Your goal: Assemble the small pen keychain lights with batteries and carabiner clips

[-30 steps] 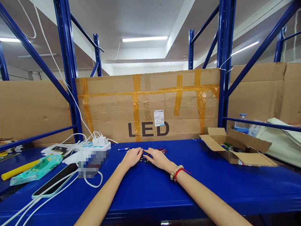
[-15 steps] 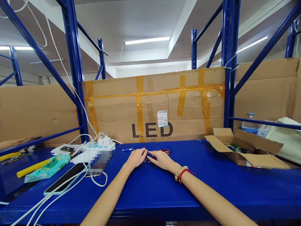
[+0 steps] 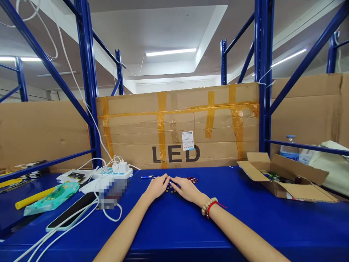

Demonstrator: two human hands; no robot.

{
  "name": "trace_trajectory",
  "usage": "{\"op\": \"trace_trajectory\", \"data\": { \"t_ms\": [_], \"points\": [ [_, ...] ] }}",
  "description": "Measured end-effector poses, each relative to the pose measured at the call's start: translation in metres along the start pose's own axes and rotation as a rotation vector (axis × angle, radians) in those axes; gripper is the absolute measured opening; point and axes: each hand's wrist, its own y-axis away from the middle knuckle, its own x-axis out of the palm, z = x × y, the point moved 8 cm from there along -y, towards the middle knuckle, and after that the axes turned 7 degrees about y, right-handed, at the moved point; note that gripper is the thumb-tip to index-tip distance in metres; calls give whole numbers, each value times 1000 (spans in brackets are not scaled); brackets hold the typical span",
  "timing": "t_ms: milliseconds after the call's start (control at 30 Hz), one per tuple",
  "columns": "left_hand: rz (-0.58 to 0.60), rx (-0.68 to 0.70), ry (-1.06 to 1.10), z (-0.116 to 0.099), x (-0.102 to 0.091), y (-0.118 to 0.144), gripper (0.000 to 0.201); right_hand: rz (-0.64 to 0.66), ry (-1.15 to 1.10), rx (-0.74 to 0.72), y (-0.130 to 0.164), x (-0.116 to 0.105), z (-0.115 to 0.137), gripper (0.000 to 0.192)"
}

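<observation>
— What sits between the hands?

— A scatter of small dark pieces [image 3: 171, 189] on the blue bench [image 3: 169, 225], about mid-width and toward its far edge. They are too small to name.

— And the hands?

— The left hand [image 3: 157, 186] lies flat just left of the pieces, fingers stretched toward them; the right hand [image 3: 186, 188] lies flat just right of them, fingertips at the heap. Each grip is slack and spread, closed on nothing. A bead bracelet [image 3: 208, 206] with a red cord circles the right wrist.

— What lies close by?

— A small blue pen-like tool [image 3: 147, 177] just beyond the left hand, and a red item [image 3: 192, 179] just beyond the right.

— Farther out?

— To the left, a white power strip [image 3: 113, 171] with chargers and white cables, a phone [image 3: 71, 215] lying face up, a teal packet [image 3: 51, 198] and a yellow tube [image 3: 32, 198]. To the right, an open cardboard box [image 3: 286, 176], with a water bottle [image 3: 289, 147] behind it. A taped carton marked LED [image 3: 177, 127] stands along the back.
</observation>
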Motion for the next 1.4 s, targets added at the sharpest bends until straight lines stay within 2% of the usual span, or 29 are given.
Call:
{"op": "trace_trajectory", "data": {
  "t_ms": [167, 433, 967, 1233, 1400],
  "points": [
    [-32, -43, -12, 2, -3, 0, 27, -14, -8, 6, -1, 2, -4, 35],
    [-71, -52, 6, -3, -12, 3, 21, -41, -55, 35, -3, 0, -5, 29],
    [-41, 12, 54, -5, -3, 3, 21, -65, -53, 20, -3, -10, -6, 21],
    [-33, 29, 127, -8, 0, 1, 22, -130, -32, 66, -4, -12, -6, 24],
    [-76, 5, 199, -6, -9, 1, 24, -197, -38, 128, -4, -12, -16, 25]
  ]
}}
